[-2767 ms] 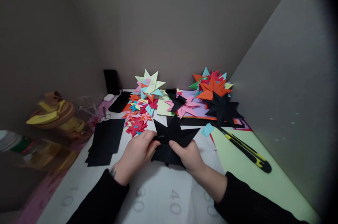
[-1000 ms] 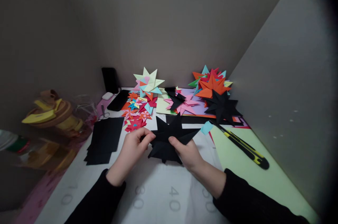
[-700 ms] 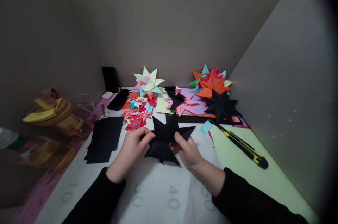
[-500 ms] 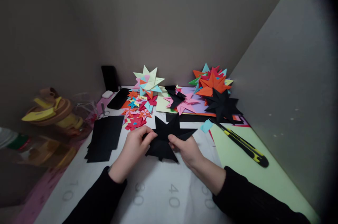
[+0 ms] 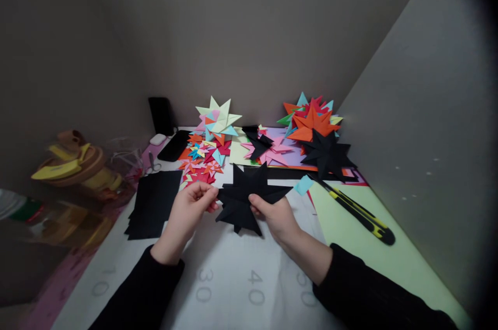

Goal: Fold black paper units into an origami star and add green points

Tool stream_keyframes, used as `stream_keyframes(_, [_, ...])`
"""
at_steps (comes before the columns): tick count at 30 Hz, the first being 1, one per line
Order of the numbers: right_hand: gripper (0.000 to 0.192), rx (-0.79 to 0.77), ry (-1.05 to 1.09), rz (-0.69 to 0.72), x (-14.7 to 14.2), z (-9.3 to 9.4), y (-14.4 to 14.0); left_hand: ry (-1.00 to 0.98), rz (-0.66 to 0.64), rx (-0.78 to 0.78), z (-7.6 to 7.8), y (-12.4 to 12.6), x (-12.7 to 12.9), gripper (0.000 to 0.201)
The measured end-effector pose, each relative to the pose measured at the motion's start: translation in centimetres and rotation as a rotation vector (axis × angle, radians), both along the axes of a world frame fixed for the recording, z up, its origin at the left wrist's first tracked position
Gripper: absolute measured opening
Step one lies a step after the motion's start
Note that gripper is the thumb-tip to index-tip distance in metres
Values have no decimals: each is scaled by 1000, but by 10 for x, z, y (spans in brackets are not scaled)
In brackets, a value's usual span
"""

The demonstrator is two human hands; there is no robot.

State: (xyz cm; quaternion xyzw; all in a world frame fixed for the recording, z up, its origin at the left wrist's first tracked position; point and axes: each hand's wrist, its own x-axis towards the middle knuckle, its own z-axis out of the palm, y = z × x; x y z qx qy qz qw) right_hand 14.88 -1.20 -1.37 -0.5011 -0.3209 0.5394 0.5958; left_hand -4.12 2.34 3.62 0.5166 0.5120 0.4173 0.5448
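A folded black paper star (image 5: 245, 200) is held above the white work surface, its points spread in several directions. My right hand (image 5: 277, 215) grips it at the right, thumb on top and the other fingers hidden beneath. At the left tip of the star, my left hand (image 5: 193, 210) pinches a point between thumb and forefinger, its remaining fingers curled. To the left lies a stack of black paper sheets (image 5: 153, 203). Another black paper star (image 5: 328, 154) rests at the back right.
Coloured paper stars (image 5: 218, 117) are piled at the back, with more around an orange star (image 5: 314, 121). A yellow-black utility knife (image 5: 361, 216) lies on pale green paper (image 5: 412, 275). Scissors (image 5: 154, 165), a phone (image 5: 175, 146) and a lidded jar (image 5: 89, 169) stand or lie left.
My left hand has moved left, from the star's body out to its left point, which now shows. The right hand keeps its grip in nearly the same place.
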Motion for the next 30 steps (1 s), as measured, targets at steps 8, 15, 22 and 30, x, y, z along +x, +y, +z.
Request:
stream_keyframes(8, [30, 11, 7, 6, 0, -1, -1, 55, 7, 40, 1, 0, 2, 25])
stream_keyframes(15, [32, 50, -131, -30, -1, -5, -2, 42, 25, 61, -3, 1, 4, 23])
stream_keyframes(22, [41, 111, -341, -87, 2, 1, -5, 70, -34, 76, 3, -3, 7, 17])
stream_keyframes(30, [36, 171, -445, -107, 2, 14, -6, 105, 4, 32, 3, -3, 7, 22])
